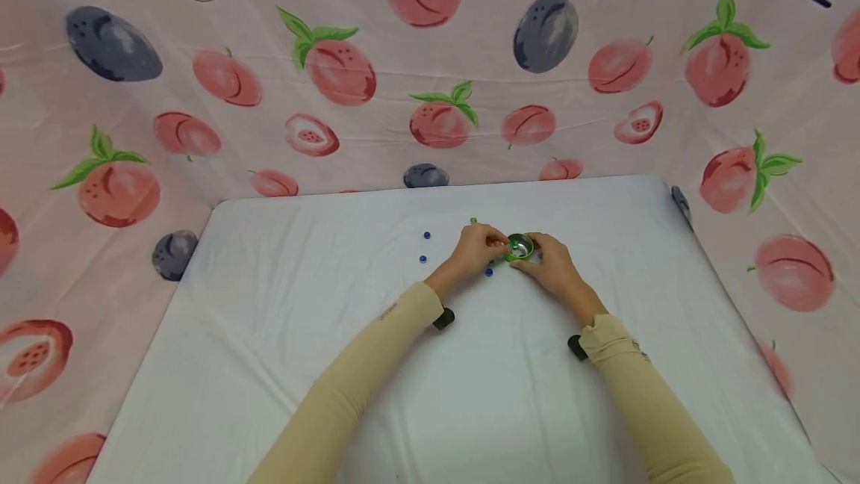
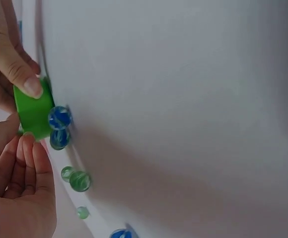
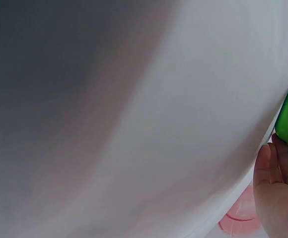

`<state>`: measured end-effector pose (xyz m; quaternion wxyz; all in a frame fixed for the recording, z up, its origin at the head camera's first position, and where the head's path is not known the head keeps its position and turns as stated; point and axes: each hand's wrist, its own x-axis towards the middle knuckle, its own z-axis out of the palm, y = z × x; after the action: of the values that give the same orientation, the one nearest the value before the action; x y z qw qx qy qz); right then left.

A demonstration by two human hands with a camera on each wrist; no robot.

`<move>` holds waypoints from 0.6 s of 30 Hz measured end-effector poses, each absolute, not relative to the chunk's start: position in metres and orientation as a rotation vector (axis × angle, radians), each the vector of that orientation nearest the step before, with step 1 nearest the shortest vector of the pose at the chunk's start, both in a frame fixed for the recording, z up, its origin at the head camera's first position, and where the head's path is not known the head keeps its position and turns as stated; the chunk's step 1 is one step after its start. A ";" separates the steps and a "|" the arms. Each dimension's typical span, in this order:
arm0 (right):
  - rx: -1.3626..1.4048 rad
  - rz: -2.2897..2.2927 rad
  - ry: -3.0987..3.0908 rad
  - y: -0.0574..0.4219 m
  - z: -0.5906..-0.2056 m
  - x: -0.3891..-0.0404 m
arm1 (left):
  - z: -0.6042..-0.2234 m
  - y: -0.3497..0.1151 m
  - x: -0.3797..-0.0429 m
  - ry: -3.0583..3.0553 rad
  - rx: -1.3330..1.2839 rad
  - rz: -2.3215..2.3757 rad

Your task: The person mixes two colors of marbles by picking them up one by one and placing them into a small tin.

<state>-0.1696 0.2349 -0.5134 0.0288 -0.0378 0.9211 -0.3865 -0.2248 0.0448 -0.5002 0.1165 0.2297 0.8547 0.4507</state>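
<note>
My right hand [image 1: 551, 264] grips a small green round tin [image 1: 520, 247] with a shiny silver inside, its thumb on the near side. In the left wrist view the tin's green wall [image 2: 34, 115] shows between both hands. My left hand [image 1: 480, 246] is at the tin's left rim, thumb and fingertips pinching a small green marble, mostly hidden by the fingers. Close by the tin lie two blue marbles [image 2: 60, 118]. Green marbles [image 2: 80, 181] sit a little farther left. In the right wrist view the right hand [image 3: 278, 193] reaches round the tin.
Two more blue marbles [image 1: 422, 259] lie left of the left hand, and a green marble [image 1: 473, 220] sits just beyond it. White cloth [image 1: 269, 305] covers the table. Fruit-print curtains [image 1: 363, 148] hang behind and at both sides.
</note>
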 end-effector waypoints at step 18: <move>-0.094 -1.188 2.820 0.233 -0.513 -0.169 | -0.467 -0.026 -0.263 2.710 0.503 1.328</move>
<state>-0.1691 0.2334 -0.5127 0.0402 -0.0307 0.9204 -0.3877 -0.2632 -0.0265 -0.4667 0.0411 0.1643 0.8850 0.4337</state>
